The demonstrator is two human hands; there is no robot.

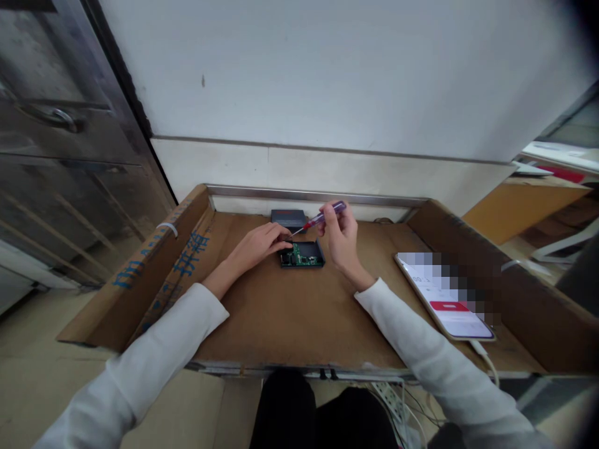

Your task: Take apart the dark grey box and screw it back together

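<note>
1. My left hand (259, 246) is in the middle of the frame. Its fingers are close together and hold the left end of a little black box (302, 254).
2. The box is open on top. A green board (299, 257) sits inside it.
3. My right hand (341, 240) is just right of the box. Its fingers pinch a screwdriver (321, 218) with a see-through handle.
4. The screwdriver's thin tip points down and left, at the box's back left corner, next to my left fingers.
5. A dark lid (287, 216) lies flat just behind the box, near the back wall.
6. A phone (444, 293) lies at the right of the frame, well apart from my hands. A white cord (486, 360) is plugged into it.
7. Everything rests on a brown table (299, 318).
8. A cardboard wall (154, 262) stands along the left side.
9. A metal cabinet (56, 137) fills the upper left.
10. A power strip (390, 396) lies on the floor at the bottom.
</note>
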